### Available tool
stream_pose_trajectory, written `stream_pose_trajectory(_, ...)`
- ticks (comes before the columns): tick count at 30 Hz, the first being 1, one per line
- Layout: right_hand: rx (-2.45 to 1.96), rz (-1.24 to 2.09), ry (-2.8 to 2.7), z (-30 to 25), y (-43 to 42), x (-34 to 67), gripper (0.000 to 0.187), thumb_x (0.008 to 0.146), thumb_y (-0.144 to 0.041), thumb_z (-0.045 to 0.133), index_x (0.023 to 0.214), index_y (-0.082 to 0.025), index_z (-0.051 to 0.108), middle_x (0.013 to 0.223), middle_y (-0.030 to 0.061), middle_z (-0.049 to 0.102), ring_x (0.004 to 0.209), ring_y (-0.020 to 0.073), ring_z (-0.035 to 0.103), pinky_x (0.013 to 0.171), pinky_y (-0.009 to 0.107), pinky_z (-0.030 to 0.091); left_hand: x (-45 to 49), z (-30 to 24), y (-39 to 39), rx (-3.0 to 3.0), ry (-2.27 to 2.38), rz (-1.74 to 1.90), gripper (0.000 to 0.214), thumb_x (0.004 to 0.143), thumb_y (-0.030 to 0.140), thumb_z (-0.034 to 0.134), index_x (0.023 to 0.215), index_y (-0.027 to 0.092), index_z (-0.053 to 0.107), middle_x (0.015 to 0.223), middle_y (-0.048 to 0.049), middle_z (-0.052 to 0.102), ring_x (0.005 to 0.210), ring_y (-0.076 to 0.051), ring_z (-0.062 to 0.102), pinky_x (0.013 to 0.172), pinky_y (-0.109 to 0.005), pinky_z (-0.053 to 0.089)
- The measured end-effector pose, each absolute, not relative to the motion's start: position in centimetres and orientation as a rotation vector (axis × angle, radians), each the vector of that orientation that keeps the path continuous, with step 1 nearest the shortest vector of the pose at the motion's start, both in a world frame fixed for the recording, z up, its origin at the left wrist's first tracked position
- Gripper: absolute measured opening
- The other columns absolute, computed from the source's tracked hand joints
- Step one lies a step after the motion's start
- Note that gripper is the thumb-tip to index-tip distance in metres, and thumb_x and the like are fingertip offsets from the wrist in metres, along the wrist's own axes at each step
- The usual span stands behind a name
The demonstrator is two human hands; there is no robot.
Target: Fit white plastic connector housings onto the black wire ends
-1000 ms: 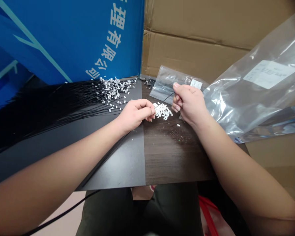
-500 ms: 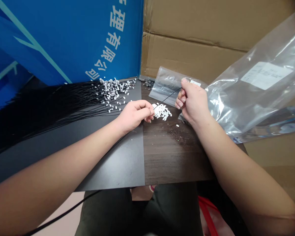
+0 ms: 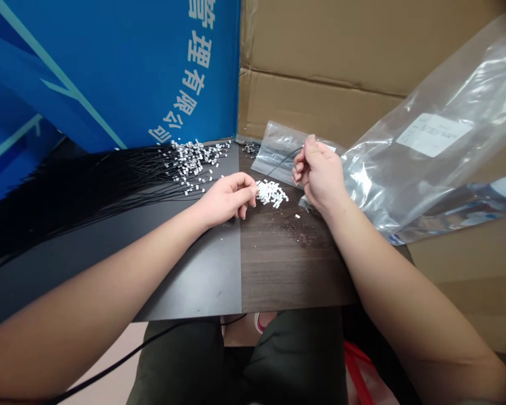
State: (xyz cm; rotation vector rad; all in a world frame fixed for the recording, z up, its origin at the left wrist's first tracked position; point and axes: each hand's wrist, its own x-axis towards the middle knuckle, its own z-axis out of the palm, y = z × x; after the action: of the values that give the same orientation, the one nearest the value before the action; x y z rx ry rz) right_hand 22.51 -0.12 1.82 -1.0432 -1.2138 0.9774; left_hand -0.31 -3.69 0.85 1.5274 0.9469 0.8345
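My right hand (image 3: 318, 171) is closed in a pinch on the end of a thin black wire (image 3: 281, 161), held above a small clear bag (image 3: 274, 153). My left hand (image 3: 227, 197) rests on the dark table (image 3: 278, 264) with its fingers curled and pinched beside a small pile of white tags (image 3: 270, 193); what those fingers hold is too small to name. A fan of black wires with white tags at their ends (image 3: 109, 174) lies to the left.
A large clear plastic bag with a white label (image 3: 425, 157) lies at the right. A blue board with white characters (image 3: 109, 67) and a cardboard box wall (image 3: 329, 84) stand behind the table. My dark-trousered lap shows below the table edge.
My right hand has drawn the wire's end up and away from my left hand, over the small bag. My left hand has stayed beside the tag pile.
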Motion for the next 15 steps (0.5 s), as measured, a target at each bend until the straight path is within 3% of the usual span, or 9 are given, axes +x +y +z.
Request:
stream_pose_trajectory(7,-1.056,0.894,-1.295,1.9,-0.4,22.6,0.059,0.091,-0.083,0.066,0.079,-0.026,0.057,0.068,-0.0004,0.058,0.055,0.0119,0.053,0.048,0.029,0.043,-0.7,1.1,-4.2,1.612,0.881,0.64,0.018,0.095,0.032,0.073,0.087,0.017,0.066,0.078,-0.0039,0.076,0.059,-0.01,0.067,0.054,-0.019,0.05)
stream_pose_trajectory(15,-1.04,0.892,-1.404,2.4,-2.0,21.1,0.057,0.09,-0.077,0.073,0.074,-0.023,0.067,0.07,0.0034,0.07,0.055,0.0114,0.059,0.05,0.029,0.048,-0.5,2.3,-5.9,1.594,0.528,0.388,0.024,0.101,0.039,0.072,0.104,0.016,0.078,0.109,-0.015,0.085,0.091,-0.019,0.08,0.082,-0.031,0.065)
